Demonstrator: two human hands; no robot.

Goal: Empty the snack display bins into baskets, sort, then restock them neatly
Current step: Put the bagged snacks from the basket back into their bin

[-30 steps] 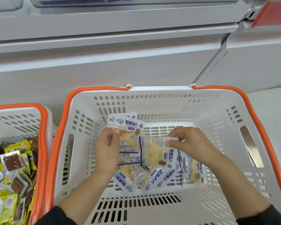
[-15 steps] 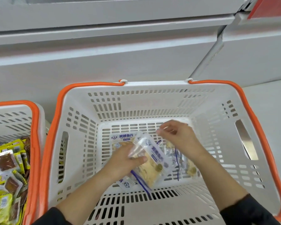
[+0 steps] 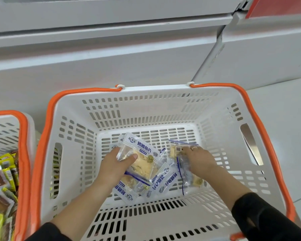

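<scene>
Both hands down in the white basket [image 3: 156, 108], working the fish-fillet packets.
Left hand [image 3: 114, 168] grips a packet stack [image 3: 141, 159], thumb on top; right hand [image 3: 197, 158] pinches a barcoded packet [image 3: 176, 151]; loose packets [image 3: 161, 185] lie between; a second basket [image 3: 23, 145] of snacks sits beyond the left hand.

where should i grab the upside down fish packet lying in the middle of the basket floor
Pinch the white printed header strip of the fish packet, coming from above at its near end. It lies flat on the basket floor between the left hand and the right hand; that sealed band looks flat and firmer than the clear pouch part, likely easier for fingers.
</scene>
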